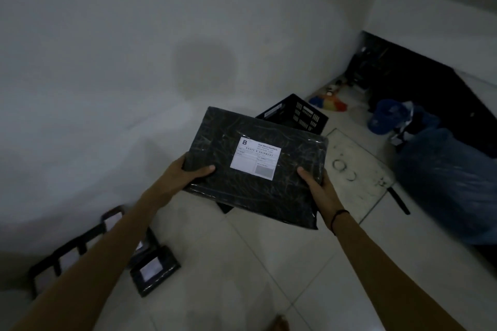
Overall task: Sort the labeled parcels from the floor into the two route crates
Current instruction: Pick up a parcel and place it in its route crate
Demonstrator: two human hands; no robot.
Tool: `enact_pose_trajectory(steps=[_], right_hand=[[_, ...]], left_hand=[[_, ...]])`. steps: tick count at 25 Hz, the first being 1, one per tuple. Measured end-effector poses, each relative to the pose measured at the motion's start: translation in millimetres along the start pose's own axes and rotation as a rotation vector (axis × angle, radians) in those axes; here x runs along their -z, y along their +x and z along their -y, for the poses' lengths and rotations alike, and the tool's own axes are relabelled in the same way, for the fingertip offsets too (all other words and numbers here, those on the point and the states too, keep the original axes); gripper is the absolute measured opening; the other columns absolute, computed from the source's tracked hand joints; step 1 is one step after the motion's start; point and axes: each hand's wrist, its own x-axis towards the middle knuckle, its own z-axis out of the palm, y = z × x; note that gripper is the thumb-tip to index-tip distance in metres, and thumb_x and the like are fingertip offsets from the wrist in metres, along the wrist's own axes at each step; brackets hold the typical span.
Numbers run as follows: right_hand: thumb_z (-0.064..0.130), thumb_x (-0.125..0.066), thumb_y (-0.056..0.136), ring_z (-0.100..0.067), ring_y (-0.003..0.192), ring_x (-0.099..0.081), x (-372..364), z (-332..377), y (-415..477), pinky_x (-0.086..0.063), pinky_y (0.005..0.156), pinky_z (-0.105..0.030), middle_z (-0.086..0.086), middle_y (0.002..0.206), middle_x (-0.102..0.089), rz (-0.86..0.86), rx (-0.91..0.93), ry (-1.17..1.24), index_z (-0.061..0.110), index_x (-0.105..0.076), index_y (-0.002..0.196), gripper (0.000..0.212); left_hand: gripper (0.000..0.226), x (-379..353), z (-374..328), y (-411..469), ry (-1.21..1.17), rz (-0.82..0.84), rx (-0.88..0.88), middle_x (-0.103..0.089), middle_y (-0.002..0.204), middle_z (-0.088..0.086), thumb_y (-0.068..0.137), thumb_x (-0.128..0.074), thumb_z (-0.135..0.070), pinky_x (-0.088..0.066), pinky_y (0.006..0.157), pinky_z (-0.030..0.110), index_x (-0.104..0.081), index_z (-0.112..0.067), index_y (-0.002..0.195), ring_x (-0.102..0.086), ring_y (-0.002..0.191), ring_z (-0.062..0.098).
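Observation:
I hold a flat black parcel [285, 191] in front of me, label side up; its white label [255, 158] carries a large letter B. My left hand [188, 173] grips its left edge and my right hand [317, 183] grips its right edge. Just behind the parcel stands a black slatted crate [301, 115] against the wall, partly hidden by the parcel. A second black crate [67, 252] sits at the lower left, partly behind my left forearm. Beside it on the floor lies a small black parcel [154, 270] with a white label, and other labeled parcels lie next to it.
A white wall fills the left and back. At the right lie a big blue bag [451, 185], a blue cap [384, 118] and dark clutter under a ledge. Colourful small items [330, 102] sit in the corner. A stained floor panel [357, 169] lies beside the far crate.

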Motion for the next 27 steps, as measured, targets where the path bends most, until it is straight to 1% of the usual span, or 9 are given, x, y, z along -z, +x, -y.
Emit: enact_pose_trajectory(steps=[2,4,6,8,10,15,18,21,27], right_hand=[[0.066,-0.075,0.067,-0.020,0.114,-0.056,42,-4,25,-0.046,0.103,-0.040,0.002,0.136,-0.048,-0.139,0.010,-0.143,0.031,-0.052,0.128,0.073],[0.069,-0.070,0.069,-0.020,0.114,-0.050,73,-13,46,-0.043,0.105,-0.043,-0.001,0.136,-0.040,-0.268,-0.014,-0.311,0.022,-0.051,0.128,0.078],[0.068,-0.065,0.069,-0.026,0.111,-0.054,97,-24,67,-0.048,0.099,-0.047,-0.010,0.129,-0.048,-0.340,-0.016,-0.411,0.009,-0.050,0.129,0.085],[0.061,-0.067,0.073,-0.035,0.111,-0.057,113,-32,88,-0.051,0.095,-0.049,-0.018,0.123,-0.054,-0.378,-0.031,-0.468,0.004,-0.048,0.130,0.083],[0.048,-0.067,0.083,-0.037,0.116,-0.052,126,-39,115,-0.048,0.098,-0.048,-0.020,0.126,-0.051,-0.403,-0.050,-0.542,0.004,-0.042,0.136,0.074],[0.053,-0.050,0.092,-0.036,0.116,-0.047,148,-51,218,-0.046,0.095,-0.047,-0.022,0.127,-0.045,-0.313,-0.035,-0.795,0.031,-0.008,0.153,0.078],[0.059,-0.045,0.092,-0.035,0.122,-0.039,164,-60,310,-0.045,0.095,-0.049,-0.019,0.135,-0.035,-0.232,-0.074,-0.932,0.038,-0.009,0.152,0.073],[0.057,-0.047,0.092,-0.036,0.129,-0.034,184,-70,408,-0.044,0.098,-0.049,-0.018,0.142,-0.028,-0.194,-0.098,-0.969,0.038,-0.009,0.153,0.074],[0.056,-0.044,0.093,-0.038,0.136,-0.028,213,-60,577,-0.041,0.104,-0.050,-0.020,0.151,-0.020,-0.123,-0.171,-1.056,0.039,-0.005,0.153,0.073]], left_hand=[[0.062,-56,-3,14,-0.035,-0.025,-0.014,-0.067,0.116,-0.006,0.072,-0.084,-0.036,-0.056,0.071,0.015,-0.057,-0.027,0.128,-0.068,0.097,0.007],[0.066,-103,6,29,-0.037,-0.050,0.020,-0.068,0.116,-0.006,0.067,-0.087,-0.038,-0.058,0.082,0.025,-0.059,-0.025,0.126,-0.067,0.101,0.010],[0.077,-145,17,49,0.044,-0.106,0.047,-0.065,0.120,-0.005,0.062,-0.089,-0.042,-0.054,0.092,0.033,-0.056,-0.021,0.128,-0.064,0.109,0.014],[0.091,-181,22,72,0.136,-0.154,0.073,-0.058,0.131,0.001,0.061,-0.090,-0.041,-0.048,0.095,0.032,-0.047,-0.014,0.137,-0.057,0.118,0.020],[0.095,-212,23,101,0.176,-0.188,0.106,-0.055,0.137,0.006,0.063,-0.089,-0.041,-0.047,0.097,0.034,-0.040,-0.011,0.139,-0.054,0.122,0.025],[0.107,-278,19,213,0.427,-0.320,0.147,-0.048,0.139,0.011,0.065,-0.071,-0.072,-0.045,0.097,0.050,-0.026,-0.018,0.145,-0.051,0.125,0.033],[0.101,-313,30,306,0.579,-0.345,0.126,-0.042,0.139,0.015,0.072,-0.060,-0.075,-0.044,0.097,0.053,-0.016,-0.026,0.149,-0.047,0.126,0.035],[0.100,-348,40,402,0.557,-0.370,0.148,-0.035,0.146,0.016,0.075,-0.058,-0.074,-0.040,0.104,0.055,-0.010,-0.032,0.152,-0.041,0.131,0.036],[0.111,-396,24,550,0.548,-0.437,0.227,-0.036,0.145,0.015,0.064,-0.067,-0.077,-0.035,0.107,0.054,-0.020,-0.027,0.151,-0.039,0.132,0.035]])
